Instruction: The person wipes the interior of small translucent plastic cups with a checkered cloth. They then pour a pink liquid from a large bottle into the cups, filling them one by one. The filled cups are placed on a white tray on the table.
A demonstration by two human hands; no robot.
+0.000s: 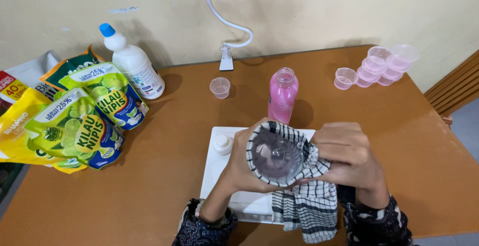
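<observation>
Gripping a clear bottle [276, 156] in a checked cloth [307, 201] (black-and-white) — both hands: left hand [239, 168], right hand [349, 156]

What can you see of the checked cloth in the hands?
The checked cloth looks like soft woven cotton, white with black lines. It is wrapped around a clear bottle, whose round base faces the camera. The left hand and right hand grip it, and its loose end hangs down over the white board.
</observation>
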